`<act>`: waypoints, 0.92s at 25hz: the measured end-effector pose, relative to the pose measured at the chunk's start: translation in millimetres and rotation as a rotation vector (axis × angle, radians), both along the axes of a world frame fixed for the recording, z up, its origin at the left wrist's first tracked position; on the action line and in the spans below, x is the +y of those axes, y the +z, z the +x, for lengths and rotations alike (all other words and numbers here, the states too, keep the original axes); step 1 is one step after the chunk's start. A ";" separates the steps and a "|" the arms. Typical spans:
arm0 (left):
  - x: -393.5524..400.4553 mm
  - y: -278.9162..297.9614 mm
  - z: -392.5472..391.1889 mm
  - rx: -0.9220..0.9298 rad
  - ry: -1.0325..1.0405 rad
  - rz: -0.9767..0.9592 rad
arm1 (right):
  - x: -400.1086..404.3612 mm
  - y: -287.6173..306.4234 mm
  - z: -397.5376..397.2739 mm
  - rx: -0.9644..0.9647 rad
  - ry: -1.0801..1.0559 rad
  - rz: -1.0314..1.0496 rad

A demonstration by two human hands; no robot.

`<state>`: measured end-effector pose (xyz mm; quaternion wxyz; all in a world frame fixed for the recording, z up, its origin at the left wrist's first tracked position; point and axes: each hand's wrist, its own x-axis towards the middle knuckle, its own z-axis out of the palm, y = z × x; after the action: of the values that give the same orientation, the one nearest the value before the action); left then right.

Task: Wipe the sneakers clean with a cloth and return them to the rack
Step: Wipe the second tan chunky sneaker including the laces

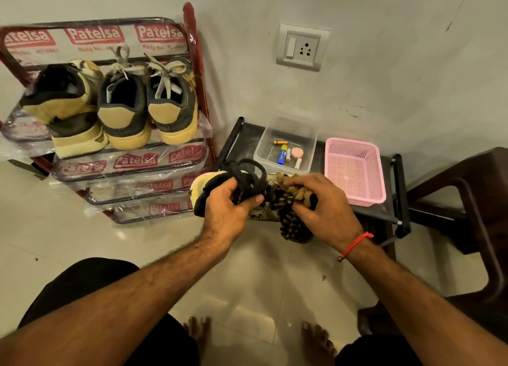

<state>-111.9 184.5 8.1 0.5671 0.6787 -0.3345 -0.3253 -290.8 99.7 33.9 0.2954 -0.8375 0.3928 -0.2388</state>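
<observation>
The sneaker (220, 189) in work is black with a cream-yellow sole and toe edge. It is held above the near edge of a low black stand (382, 208), toe end toward the rack, with its black laces (251, 177) looped loosely on top.

The left hand (229, 208) grips the sneaker from above, fingers curled over the upper and thumb extended toward the laces. The right hand (321, 203) presses a crumpled cloth (295, 219) against the rear part of the sneaker, fingers bent over the fabric. The cloth is patterned in black and tan stripes, and a fold of it hangs below the hand. A red thread bracelet (357, 243) circles the right wrist.

On the stand behind the hands sit a clear plastic container (286, 129) holding batteries (283, 153) and a small pink disc, and just to its right a pink perforated basket (354, 170).

The shoe rack (132, 167) stands to the left against the wall. It has red uprights and plastic-wrapped tiers printed "Patelsa". Its upper tier carries three sneakers (123, 104) in dark grey and tan, heels outward, two with pale laces.

A wall socket with switch (301, 47) is mounted above the stand. A brown plastic chair (467, 200) is at the right. The floor is pale tile, with the person's bare feet visible at the bottom.
</observation>
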 end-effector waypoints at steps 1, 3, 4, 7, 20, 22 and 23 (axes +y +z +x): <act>-0.5 -0.2 0.4 -0.012 -0.006 -0.027 | -1.2 2.5 0.2 -0.085 -0.044 0.042; 1.0 6.0 -0.3 -0.051 -0.040 -0.098 | -1.7 6.8 2.3 -0.212 -0.109 0.091; 1.9 9.5 -0.9 -0.070 -0.062 -0.123 | -0.1 7.9 4.2 -0.240 -0.117 0.090; 4.4 13.8 -4.7 -0.050 -0.122 -0.169 | 9.6 6.7 9.7 -0.237 -0.053 0.008; 4.7 2.1 -8.3 0.006 -0.354 -0.075 | 0.7 10.0 8.3 -0.195 -0.062 0.200; 8.4 -2.5 -4.9 -0.141 -0.424 -0.062 | 7.5 20.4 11.0 -0.216 0.089 0.214; 10.9 -3.3 -5.1 -0.217 -0.453 -0.060 | 14.0 25.2 12.9 -0.208 0.180 0.186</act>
<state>-117.1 195.5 4.8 0.4607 0.6002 -0.5464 -0.3591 -277.9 113.7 59.1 0.4307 -0.8091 0.3039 -0.2598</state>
